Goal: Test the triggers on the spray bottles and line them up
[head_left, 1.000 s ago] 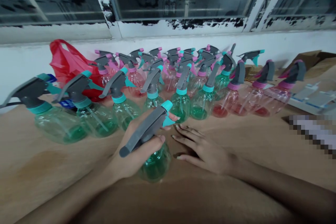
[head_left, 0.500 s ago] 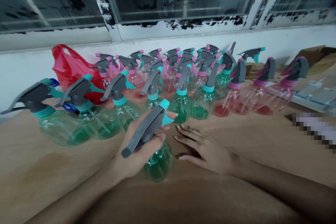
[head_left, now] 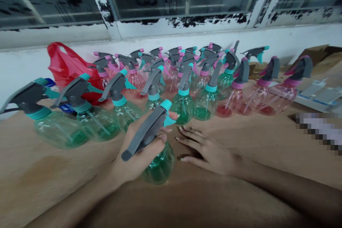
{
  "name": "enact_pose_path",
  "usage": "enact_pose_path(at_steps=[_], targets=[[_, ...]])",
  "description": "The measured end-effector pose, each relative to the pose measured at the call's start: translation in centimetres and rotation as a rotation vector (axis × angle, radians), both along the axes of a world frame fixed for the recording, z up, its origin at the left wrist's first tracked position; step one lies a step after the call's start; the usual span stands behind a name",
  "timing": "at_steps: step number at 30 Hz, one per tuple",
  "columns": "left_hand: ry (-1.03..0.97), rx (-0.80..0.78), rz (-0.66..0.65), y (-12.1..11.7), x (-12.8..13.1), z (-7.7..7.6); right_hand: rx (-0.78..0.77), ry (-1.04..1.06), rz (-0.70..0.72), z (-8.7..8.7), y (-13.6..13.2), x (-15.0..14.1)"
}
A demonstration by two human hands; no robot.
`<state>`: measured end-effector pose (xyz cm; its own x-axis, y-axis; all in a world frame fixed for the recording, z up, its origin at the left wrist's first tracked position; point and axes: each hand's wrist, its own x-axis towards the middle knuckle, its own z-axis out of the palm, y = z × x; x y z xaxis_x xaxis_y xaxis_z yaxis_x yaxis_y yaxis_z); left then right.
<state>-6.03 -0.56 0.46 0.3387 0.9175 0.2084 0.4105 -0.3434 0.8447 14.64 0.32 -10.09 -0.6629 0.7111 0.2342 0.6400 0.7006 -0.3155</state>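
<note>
My left hand is wrapped round the neck of a green spray bottle, which stands on the table close to me. Its grey head with a turquoise nozzle tilts up and to the right, and the trigger sits by my fingers. Green liquid shows in the clear ribbed body. My right hand lies flat on the wooden table, fingers spread, just right of that bottle and holding nothing. Beyond my hands stand more green spray bottles in a row, with pink spray bottles on the right.
Behind the front row, several pink and green bottles crowd near the wall. A red plastic bag stands at back left. On the right are a cardboard box, a white tray-like object and a pixelated flat object. Windows line the wall.
The view has shifted slightly, so the bottles and bag appear a little further left. My left hand keeps its hold on the green spray bottle, and my right hand stays flat on the table.
</note>
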Motion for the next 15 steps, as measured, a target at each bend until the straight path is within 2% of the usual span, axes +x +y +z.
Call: enact_pose_path(at_steps=[15], targets=[[0.042, -0.049, 0.014, -0.16, 0.08, 0.3, -0.002, 0.013, 0.012, 0.01, 0.05, 0.0]])
